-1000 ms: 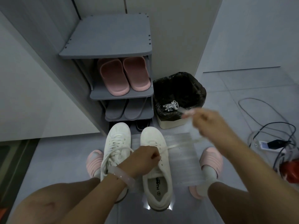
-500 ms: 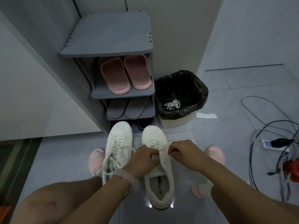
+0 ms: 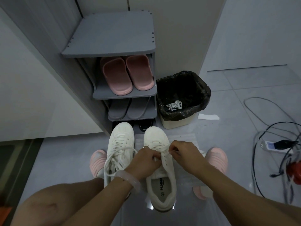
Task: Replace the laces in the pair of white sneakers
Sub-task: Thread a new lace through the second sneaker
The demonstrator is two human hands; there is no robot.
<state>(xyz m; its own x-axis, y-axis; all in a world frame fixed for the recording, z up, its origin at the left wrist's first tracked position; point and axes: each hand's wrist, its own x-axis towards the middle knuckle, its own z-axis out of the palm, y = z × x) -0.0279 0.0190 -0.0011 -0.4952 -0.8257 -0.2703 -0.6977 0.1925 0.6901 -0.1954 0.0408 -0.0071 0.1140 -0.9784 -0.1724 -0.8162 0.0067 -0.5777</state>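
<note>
Right hand (image 3: 184, 152): back at the right sneaker (image 3: 160, 162) from its raised pull a second ago, my fingers pinching the lace (image 3: 164, 150).
Left hand (image 3: 145, 160): unmoved, curled on the eyelet row.
Left sneaker (image 3: 119, 149): laced, on floor beside it.

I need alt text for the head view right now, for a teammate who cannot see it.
Both hands work a white lace at the eyelets of the right sneaker on the floor: the left hand and the right hand each pinch it. The left sneaker beside it is already laced, and a bin behind holds a discarded lace.
</note>
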